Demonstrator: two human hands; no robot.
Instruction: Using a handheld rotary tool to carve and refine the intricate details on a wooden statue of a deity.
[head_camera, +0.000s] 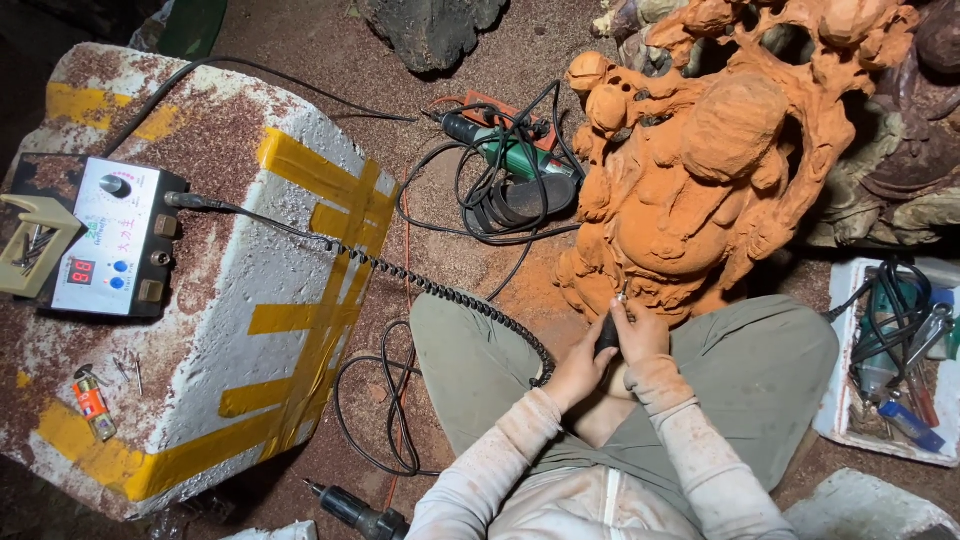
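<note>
A small dark rotary handpiece (607, 333) sits pressed tip-first against the lower front of a big orange wood carving (700, 160), right between the person's knees on the floor. Both hands are wrapped around it: the left hand (578, 368) has its fingers closed on the back end of the tool, the right hand (640, 335) has its fingers curled tight around the front, near the tip. A coiled black cable (440, 290) runs from the handpiece across the left thigh and up to a grey control box (108, 240) with a red digit display, sitting on a white foam block (250, 330) striped with yellow tape. An orange lighter (92, 402) lies on that block too. Behind the knees there's a green power tool (515, 165) in a tangle of cords. Far right, a white tray (835, 415) full of tools. Red sawdust everywhere.
</note>
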